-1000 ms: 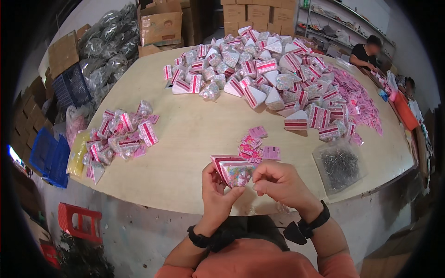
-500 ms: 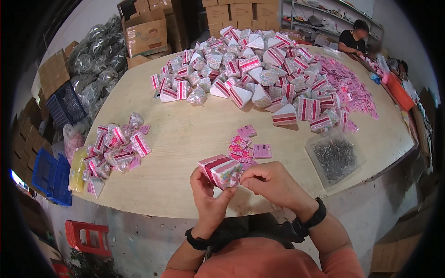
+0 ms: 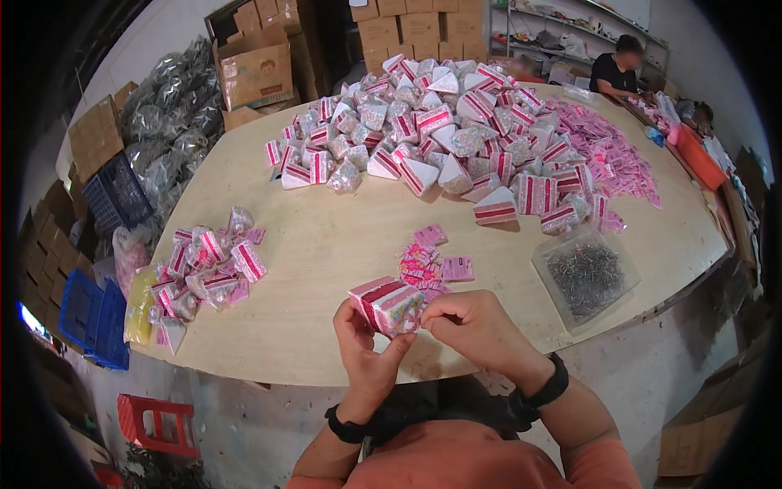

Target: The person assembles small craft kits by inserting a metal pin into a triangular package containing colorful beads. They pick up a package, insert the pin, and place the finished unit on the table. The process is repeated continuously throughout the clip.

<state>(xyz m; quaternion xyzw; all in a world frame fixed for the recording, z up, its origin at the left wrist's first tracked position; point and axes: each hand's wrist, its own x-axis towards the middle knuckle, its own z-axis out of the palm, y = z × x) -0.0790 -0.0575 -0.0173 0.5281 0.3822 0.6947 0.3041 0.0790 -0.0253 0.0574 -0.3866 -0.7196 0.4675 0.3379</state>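
Left hand (image 3: 364, 359): fingers and thumb wrapped around a cake-slice wedge (image 3: 383, 306), holding it above the near edge of the table (image 3: 326, 244). Wedge is tilted, its pink, white and dark-red layered side facing up and left, speckled face toward the right hand (image 3: 481, 326). Right hand: thumb and forefinger narrowed to a pinch at the wedge's right end — cannot tell what, if anything, lies between the tips. Dark bands on both wrists.

Just beyond the wedge: a small scatter of pink cards (image 3: 419, 265) flat on the table, one card set slightly apart at right. Right of these, near the table edge: a clear tray (image 3: 586, 273) of small, thin metal bits.

Left side of table: a small pile (image 3: 204, 261) of wedges mixed with pink cards, a yellow bag (image 3: 141, 306) beside it.

Far side: a large heap (image 3: 423, 122) of wedges, many speckled; a spread of pink packets (image 3: 607, 155) adjoins it at right.

Surroundings: cartons (image 3: 257, 73) and clear bags (image 3: 179, 114) behind at left; red stool (image 3: 157, 424) on the floor, lower left; another person (image 3: 619, 73) in black seated at far right — shelves (image 3: 562, 37) behind.
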